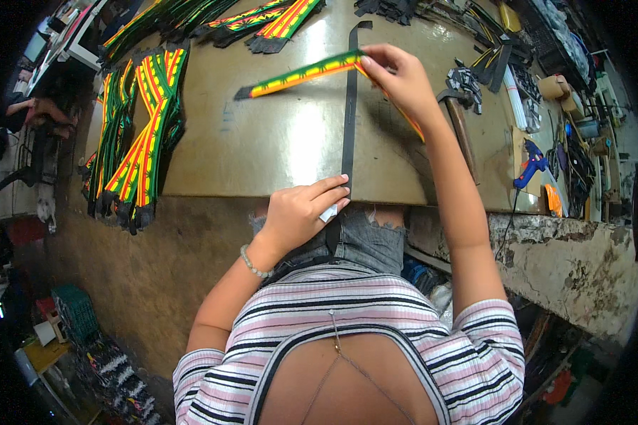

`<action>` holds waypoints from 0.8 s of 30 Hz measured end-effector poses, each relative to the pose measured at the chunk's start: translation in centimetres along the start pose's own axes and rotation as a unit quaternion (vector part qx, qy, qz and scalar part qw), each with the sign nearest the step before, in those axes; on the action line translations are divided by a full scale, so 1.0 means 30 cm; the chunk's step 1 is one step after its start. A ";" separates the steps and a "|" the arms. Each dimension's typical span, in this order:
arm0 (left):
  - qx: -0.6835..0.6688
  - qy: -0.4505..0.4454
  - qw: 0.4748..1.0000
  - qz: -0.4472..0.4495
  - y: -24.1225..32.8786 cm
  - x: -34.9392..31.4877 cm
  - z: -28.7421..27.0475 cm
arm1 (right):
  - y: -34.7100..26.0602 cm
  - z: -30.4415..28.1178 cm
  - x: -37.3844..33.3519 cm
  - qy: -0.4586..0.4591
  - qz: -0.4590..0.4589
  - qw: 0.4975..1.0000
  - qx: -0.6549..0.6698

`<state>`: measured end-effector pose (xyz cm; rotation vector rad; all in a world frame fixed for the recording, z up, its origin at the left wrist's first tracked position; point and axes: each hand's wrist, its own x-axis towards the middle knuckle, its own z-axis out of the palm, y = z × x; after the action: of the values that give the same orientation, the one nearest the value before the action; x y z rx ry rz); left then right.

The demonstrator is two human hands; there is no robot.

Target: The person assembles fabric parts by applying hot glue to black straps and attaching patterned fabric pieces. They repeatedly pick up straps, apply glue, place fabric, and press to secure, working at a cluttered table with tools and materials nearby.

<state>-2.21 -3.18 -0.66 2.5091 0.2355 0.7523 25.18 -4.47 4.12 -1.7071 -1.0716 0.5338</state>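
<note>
My right hand (402, 81) is raised over the table and pinches a patterned strap (308, 71) in green, yellow and red. One dark end of that strap points left; the other part hangs down beside my wrist. My left hand (299, 218) is at the table's near edge, fingers closed over a long black strap (351, 117). A small white piece (328, 212) shows at its fingertips; I cannot make out what it is. The black strap runs straight away from me across the table, its far end bent to the right.
Bundles of patterned straps (149, 120) hang over the table's left edge, with more straps (283, 27) at the back. To the right lie a hammer (461, 134), small dark metal pieces (465, 83) and a blue glue gun (531, 164). A worn wall ledge (567, 265) adjoins the table (227, 156).
</note>
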 end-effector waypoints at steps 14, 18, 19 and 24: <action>-0.001 -0.009 1.000 -0.007 -0.009 -0.001 0.007 | 0.046 0.128 -0.256 0.107 -0.016 0.986 -0.128; -0.007 -0.001 1.000 -0.003 -0.007 0.005 0.004 | 0.053 0.132 -0.255 0.103 -0.024 0.985 -0.140; -0.005 -0.005 1.000 -0.005 -0.007 0.006 0.004 | 0.057 0.135 -0.254 0.108 -0.036 0.982 -0.152; -0.004 -0.023 1.000 -0.002 -0.011 0.001 0.000 | 0.067 0.141 -0.251 0.101 -0.037 0.975 -0.192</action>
<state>-2.18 -2.90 -0.82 2.5149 0.2201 0.6914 18.95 -8.87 -0.38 -1.9967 -1.1363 0.1015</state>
